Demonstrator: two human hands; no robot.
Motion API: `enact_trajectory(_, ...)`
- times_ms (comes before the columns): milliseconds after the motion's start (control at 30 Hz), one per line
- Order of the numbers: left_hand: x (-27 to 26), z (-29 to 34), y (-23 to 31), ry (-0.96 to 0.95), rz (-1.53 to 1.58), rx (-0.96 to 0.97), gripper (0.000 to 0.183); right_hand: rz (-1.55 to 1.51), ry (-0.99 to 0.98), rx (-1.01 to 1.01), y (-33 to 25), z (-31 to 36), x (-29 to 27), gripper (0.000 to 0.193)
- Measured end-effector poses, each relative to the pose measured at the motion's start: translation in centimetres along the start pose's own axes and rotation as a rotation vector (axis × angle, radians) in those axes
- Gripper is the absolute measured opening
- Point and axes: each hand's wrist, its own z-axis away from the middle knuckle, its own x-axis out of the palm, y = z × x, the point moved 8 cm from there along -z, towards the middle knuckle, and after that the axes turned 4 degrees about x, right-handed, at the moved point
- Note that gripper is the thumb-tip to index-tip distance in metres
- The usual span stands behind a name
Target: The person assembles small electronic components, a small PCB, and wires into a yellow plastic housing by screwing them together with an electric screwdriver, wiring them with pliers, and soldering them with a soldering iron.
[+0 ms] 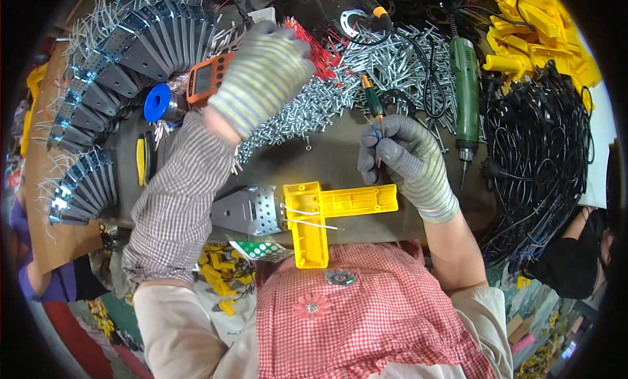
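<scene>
Yellow plastic T-shaped housing lies wearer-side of the gloved right grip, which pinches thin blue-and-brown wires; whether the left grip, beside slender red pieces, holds anything cannot be told.

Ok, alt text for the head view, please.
A gloved right hand holds thin wires near a yellow plastic shell and grey metal piece on the bench; the gloved left hand is beside red wires. Around them are screws, black cables and a green power screwdriver.
</scene>
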Motion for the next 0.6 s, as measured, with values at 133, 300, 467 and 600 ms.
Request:
enact_trajectory(133,-3.2,3.0,-0.8,0.256,0.789,-0.467,0.008,0.04,0.03,-0.119,-0.5,0.0,-0.1,0.016)
enact_trajectory(300,-3.6,6.0,1.8,0.23,1.59,-0.878,0.014,0.518,0.333,-0.187,-5.2,-0.1,5.3,0.024)
enact_trajectory(467,-4.1,8.0,0.6,0.569,1.578,-0.975,0.024,0.682,0.292,-0.072,-3.4,-1.2,6.5,0.022)
enact_trajectory(600,-4.5,8.3,1.8,0.473,1.666,-1.054,0.023,0.584,0.315,-0.051,-2.7,-1.2,5.9,0.02)
